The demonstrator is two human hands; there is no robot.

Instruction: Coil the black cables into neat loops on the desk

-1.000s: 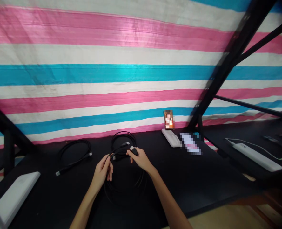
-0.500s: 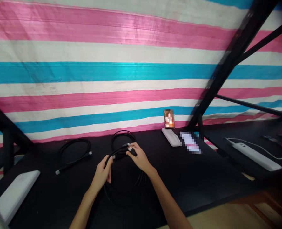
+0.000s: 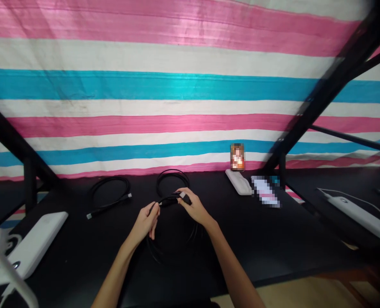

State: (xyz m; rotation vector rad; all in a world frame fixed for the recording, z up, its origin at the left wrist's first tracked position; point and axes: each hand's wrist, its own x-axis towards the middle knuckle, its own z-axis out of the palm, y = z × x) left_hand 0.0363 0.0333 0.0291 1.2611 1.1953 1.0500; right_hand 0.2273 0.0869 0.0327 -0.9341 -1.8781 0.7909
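Note:
Between my hands is a coiled black cable (image 3: 154, 251), its loop hanging down over the black table (image 3: 241, 244). My left hand (image 3: 148, 218) is closed on the left side of the coil, thumb pressed against the cable. My right hand (image 3: 193, 207) pinches the coil near a plug with a pale metal end (image 3: 184, 196). Just behind my hands lies a second coiled black cable (image 3: 173, 171), partly hidden by them. To the left rests a third coiled cable (image 3: 109, 192) with both pale plug ends showing.
White power strips stand at the left (image 3: 32, 248) and the far right (image 3: 360, 216). A white stand (image 3: 238, 183) sits at the back, near a blurred picture (image 3: 237, 157) and a blurred card (image 3: 265, 191). Black frame bars (image 3: 302, 115) slope before a striped sheet (image 3: 145, 87).
The view has shifted slightly, so the table things appear farther right. My hands keep hold of the cable, and my right hand has tilted the plug a little.

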